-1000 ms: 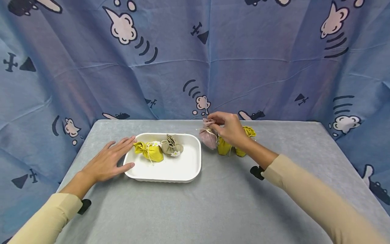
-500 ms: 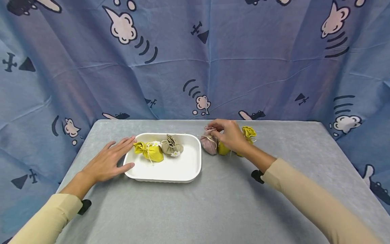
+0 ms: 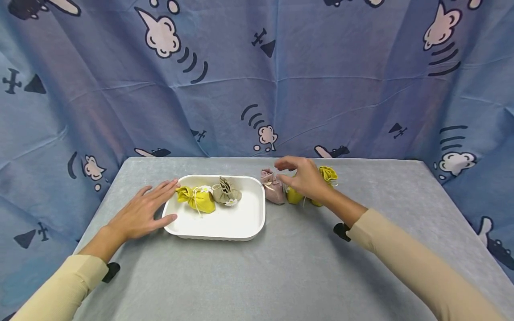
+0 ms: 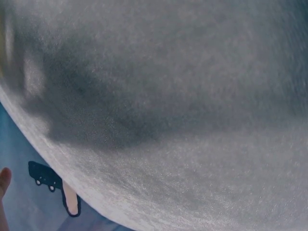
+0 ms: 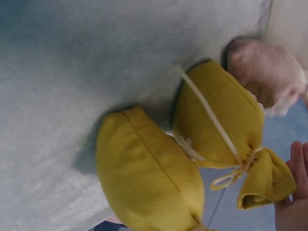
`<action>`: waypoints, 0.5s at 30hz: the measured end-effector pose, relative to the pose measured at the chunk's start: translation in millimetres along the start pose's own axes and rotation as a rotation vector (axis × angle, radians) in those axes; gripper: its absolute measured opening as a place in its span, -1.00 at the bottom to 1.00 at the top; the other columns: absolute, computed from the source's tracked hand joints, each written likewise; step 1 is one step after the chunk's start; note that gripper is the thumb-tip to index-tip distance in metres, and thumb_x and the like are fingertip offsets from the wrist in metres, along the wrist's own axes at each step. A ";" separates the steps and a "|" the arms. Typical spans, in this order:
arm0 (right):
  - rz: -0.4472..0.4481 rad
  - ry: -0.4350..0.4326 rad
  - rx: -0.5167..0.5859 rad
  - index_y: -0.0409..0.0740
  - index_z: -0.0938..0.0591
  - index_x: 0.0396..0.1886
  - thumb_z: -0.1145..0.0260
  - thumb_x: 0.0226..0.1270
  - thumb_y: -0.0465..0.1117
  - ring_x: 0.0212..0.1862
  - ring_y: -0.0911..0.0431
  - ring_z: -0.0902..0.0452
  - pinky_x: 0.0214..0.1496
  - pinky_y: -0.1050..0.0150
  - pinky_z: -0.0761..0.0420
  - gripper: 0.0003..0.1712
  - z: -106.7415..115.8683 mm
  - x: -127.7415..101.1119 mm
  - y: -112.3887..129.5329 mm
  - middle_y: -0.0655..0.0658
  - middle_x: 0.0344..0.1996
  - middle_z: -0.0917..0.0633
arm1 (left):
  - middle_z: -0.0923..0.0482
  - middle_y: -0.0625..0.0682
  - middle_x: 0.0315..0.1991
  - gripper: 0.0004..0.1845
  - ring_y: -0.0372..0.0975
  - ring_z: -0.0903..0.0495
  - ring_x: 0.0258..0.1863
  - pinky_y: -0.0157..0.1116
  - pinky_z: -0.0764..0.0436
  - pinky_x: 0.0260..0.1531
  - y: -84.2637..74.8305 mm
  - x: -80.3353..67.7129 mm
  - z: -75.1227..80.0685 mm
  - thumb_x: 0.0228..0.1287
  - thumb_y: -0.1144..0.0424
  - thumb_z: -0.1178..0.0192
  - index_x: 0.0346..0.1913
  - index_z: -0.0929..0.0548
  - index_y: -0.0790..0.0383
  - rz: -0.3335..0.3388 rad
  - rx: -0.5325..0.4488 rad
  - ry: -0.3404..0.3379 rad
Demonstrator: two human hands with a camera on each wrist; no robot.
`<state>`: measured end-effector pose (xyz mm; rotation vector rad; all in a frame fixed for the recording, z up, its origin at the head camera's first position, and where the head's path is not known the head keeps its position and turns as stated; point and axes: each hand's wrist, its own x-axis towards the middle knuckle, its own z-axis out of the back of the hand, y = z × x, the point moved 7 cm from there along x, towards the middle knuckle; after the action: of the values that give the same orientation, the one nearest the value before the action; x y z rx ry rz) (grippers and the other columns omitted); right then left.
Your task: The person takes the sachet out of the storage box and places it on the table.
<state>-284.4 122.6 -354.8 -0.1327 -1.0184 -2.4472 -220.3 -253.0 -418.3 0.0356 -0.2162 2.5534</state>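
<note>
My left hand (image 3: 142,211) rests with spread, straight fingers at the left rim of a white tray (image 3: 217,229). Inside the tray lie a yellow drawstring pouch (image 3: 205,203) and a grey-green one (image 3: 227,192), both with small white flowers. Just outside the tray's right side stands a pink drawstring pouch (image 3: 274,191). My right hand (image 3: 305,180) hovers beside its neck, thumb and fingers parted around nothing. Two more yellow pouches, a nearer one (image 5: 219,115) and another (image 5: 149,168) in the right wrist view, stand under that hand, partly hidden by it in the head view.
A grey cloth-covered table (image 3: 241,276) carries everything. Behind it hangs a blue patterned curtain (image 3: 321,89), close to the table's far edge. The left wrist view shows mostly table surface and shadow.
The right hand has lowered the pink pouch to the table beside the tray and let go of it. The pouch now leans slightly left. The left hand has stayed still.
</note>
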 end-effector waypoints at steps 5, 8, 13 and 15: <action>0.012 0.017 0.009 -0.24 -0.67 0.08 -0.44 0.23 -0.33 0.07 -0.06 -0.65 0.17 -0.01 -0.57 -0.60 1.7 3.4 11.3 -0.20 0.01 -0.73 | -0.03 0.07 0.58 -0.12 0.08 -0.12 0.50 0.25 -0.11 0.36 -0.6 -0.4 0.6 0.35 -0.21 -0.13 0.56 -0.16 0.19 0.003 -0.003 0.003; 0.030 0.037 0.036 -0.25 -0.65 0.11 -0.44 0.22 -0.34 0.10 -0.05 -0.64 0.19 0.00 -0.57 -0.57 0.5 5.9 19.0 -0.20 0.05 -0.71 | -0.03 0.07 0.58 -0.12 0.09 -0.12 0.50 0.25 -0.11 0.36 -0.9 -0.5 1.0 0.35 -0.21 -0.13 0.56 -0.16 0.20 0.004 -0.006 0.002; 0.080 0.082 0.089 -0.28 -0.62 0.16 -0.44 0.21 -0.36 0.12 -0.05 -0.64 0.19 -0.01 -0.58 -0.51 -6.2 8.8 32.2 -0.23 0.12 -0.67 | -0.04 0.07 0.58 -0.13 0.08 -0.14 0.49 0.25 -0.12 0.35 -1.0 -0.4 0.9 0.35 -0.21 -0.13 0.55 -0.18 0.21 0.001 -0.005 -0.008; 0.091 0.096 0.102 -0.28 -0.62 0.17 -0.46 0.20 -0.35 0.12 -0.05 -0.64 0.19 -0.02 -0.58 -0.49 -9.0 9.8 37.4 -0.23 0.14 -0.66 | -0.05 0.07 0.58 -0.13 0.08 -0.14 0.49 0.25 -0.12 0.35 -1.0 -0.3 0.8 0.35 -0.20 -0.14 0.55 -0.19 0.22 -0.001 -0.005 -0.013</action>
<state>-274.6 89.9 -334.6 -0.0264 -1.0684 -2.2920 -219.6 -252.5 -417.4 0.0502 -0.2278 2.5522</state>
